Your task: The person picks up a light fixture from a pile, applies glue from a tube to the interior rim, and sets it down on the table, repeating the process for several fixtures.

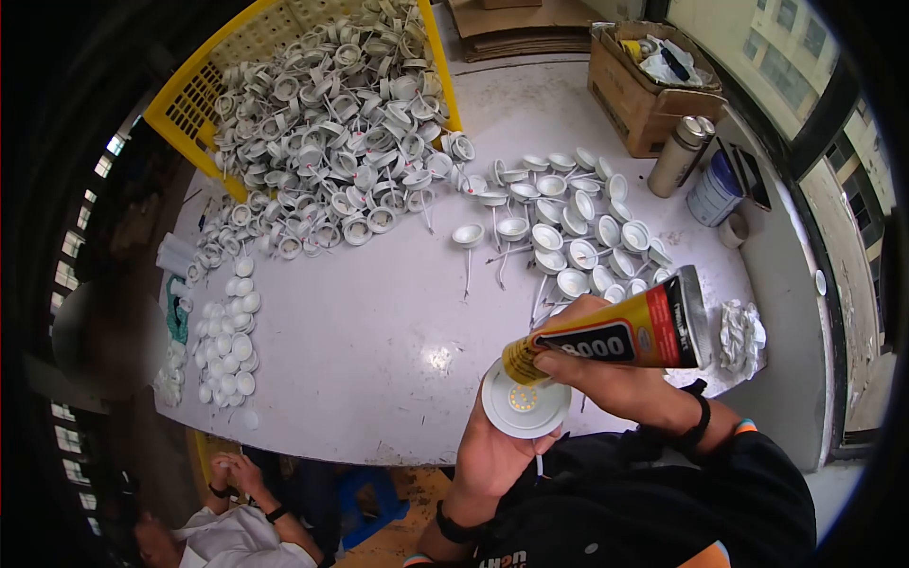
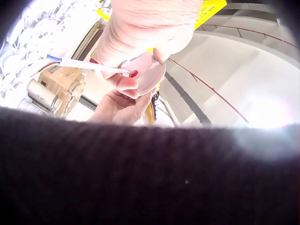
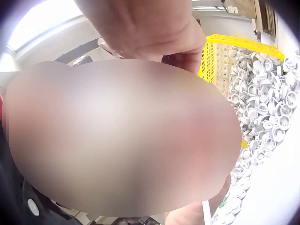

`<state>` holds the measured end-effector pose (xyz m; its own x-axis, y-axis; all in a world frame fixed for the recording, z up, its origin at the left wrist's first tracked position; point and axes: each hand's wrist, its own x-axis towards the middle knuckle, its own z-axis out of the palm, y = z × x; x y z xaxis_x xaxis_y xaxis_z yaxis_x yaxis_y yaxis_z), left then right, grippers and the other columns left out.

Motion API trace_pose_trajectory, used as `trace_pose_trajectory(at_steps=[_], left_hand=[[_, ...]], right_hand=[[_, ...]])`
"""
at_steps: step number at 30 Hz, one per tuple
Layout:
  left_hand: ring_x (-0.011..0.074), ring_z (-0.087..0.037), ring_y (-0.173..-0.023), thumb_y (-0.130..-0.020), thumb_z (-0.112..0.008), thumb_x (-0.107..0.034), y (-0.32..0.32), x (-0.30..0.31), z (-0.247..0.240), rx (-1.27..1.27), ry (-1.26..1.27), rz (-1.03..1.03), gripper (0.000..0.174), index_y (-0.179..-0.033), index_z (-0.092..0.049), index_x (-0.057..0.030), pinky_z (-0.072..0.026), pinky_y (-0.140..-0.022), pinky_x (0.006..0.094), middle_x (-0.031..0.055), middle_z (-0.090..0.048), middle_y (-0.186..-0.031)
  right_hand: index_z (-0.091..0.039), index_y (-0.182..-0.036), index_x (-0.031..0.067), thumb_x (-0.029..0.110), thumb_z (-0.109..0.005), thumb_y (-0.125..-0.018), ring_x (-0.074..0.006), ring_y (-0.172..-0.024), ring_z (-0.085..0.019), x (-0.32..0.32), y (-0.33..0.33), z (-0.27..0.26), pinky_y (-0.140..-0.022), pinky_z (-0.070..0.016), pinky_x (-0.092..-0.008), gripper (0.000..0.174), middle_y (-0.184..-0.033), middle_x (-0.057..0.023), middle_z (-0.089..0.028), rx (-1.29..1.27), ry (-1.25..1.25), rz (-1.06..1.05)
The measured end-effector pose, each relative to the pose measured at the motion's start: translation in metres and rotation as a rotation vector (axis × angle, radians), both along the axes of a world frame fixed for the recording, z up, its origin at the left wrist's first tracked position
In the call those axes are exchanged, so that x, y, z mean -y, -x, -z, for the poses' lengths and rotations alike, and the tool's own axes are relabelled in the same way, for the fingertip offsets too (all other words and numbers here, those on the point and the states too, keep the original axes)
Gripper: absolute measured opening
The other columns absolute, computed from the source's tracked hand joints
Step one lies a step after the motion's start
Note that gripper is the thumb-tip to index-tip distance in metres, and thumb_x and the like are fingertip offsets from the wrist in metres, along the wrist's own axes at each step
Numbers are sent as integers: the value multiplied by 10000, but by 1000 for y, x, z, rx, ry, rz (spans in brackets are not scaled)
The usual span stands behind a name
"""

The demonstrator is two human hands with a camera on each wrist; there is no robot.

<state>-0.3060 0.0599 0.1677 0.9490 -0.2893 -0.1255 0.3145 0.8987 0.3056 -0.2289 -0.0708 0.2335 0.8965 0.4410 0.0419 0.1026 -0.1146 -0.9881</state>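
My left hand (image 1: 490, 464) holds a round white LED downlight (image 1: 504, 418) by its underside, its face with a ring of small yellow LEDs turned up. From the back of the lamp a white cable (image 2: 93, 66) sticks out past the fingers, with a red spot at its base. My right hand (image 1: 615, 386) grips a yellow and black glue tube (image 1: 615, 336) marked 8000, thumb on one side and fingers on the other. The tube slants down, its yellow cap end overlapping the lamp's upper edge in the head view. A large blur hides most of the right wrist view.
A tipped yellow crate (image 1: 189, 114) spills many lamp housings (image 1: 331, 142) onto the table (image 1: 360, 331). More white lamp cups (image 1: 568, 222) stand at the right, small white discs (image 1: 227, 350) at the left. A cardboard box (image 1: 630, 95) and flask (image 1: 677, 159) stand behind. Another person (image 1: 237, 530) sits at the left.
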Motion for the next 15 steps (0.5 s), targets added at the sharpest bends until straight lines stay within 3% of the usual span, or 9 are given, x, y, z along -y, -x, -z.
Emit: trace_pose_trajectory(at_steps=[2, 3, 4, 6, 7, 11, 15], left_hand=[[191, -491, -788, -866, -252, -422, 0, -1, 1, -3, 4, 6, 484, -1202, -302, -77, -383, -552, 272, 100, -442, -1104], [198, -495, -785, -865, -244, -430, 1, -2, 2, -4, 7, 12, 494, -1203, -301, -74, -380, -548, 271, 105, -444, -1107], [198, -495, -785, -865, -244, -430, 1, -5, 5, -4, 7, 9, 494, -1203, -301, -74, -380, -548, 271, 105, -444, -1107], [212, -507, -758, -856, -239, -461, -1, -16, 13, -61, -10, -41, 528, -1182, -329, -55, -377, -531, 271, 116, -476, -1069], [212, -507, -758, -856, -239, -461, -5, -25, 17, -49, -16, -47, 528, -1182, -329, -55, -377, -531, 271, 116, -476, -1069], [213, -531, -674, -843, -264, -491, -22, -85, 60, -246, -574, -325, 544, -1099, -411, -34, -368, -470, 269, 135, -538, -969], [162, -566, -626, -847, -322, -442, -30, -175, 147, -509, -1103, -363, 456, -1035, -459, -50, -379, -449, 224, 79, -576, -862]], right_hand=[[-517, -864, 21, 63, -616, -714, -123, -696, -529, 1, 2, 8, -598, -444, -226, 185, -801, -46, -504, -129, -207, 44], [-495, -879, -1, 93, -619, -715, -115, -611, -527, 2, 2, 11, -520, -450, -224, 226, -768, -57, -512, -67, -222, 80], [-495, -879, -1, 93, -619, -715, -115, -611, -527, 5, 3, 10, -520, -450, -224, 226, -768, -57, -512, -67, -221, 77], [-524, -898, -18, 94, -623, -729, -106, -614, -553, 11, 6, 7, -533, -464, -221, 226, -741, -63, -568, -306, -379, 181], [-516, -899, -28, 90, -621, -728, -112, -554, -547, 12, 6, 16, -480, -461, -223, 233, -711, -71, -568, -285, -417, 226], [-521, -869, -27, 112, -599, -733, -131, -526, -541, 22, 0, 30, -453, -449, -231, 210, -721, -85, -563, -322, -437, 301], [-530, -845, -21, 128, -596, -733, -129, -517, -537, 31, -11, 42, -444, -443, -227, 197, -711, -83, -563, -405, -449, 323]])
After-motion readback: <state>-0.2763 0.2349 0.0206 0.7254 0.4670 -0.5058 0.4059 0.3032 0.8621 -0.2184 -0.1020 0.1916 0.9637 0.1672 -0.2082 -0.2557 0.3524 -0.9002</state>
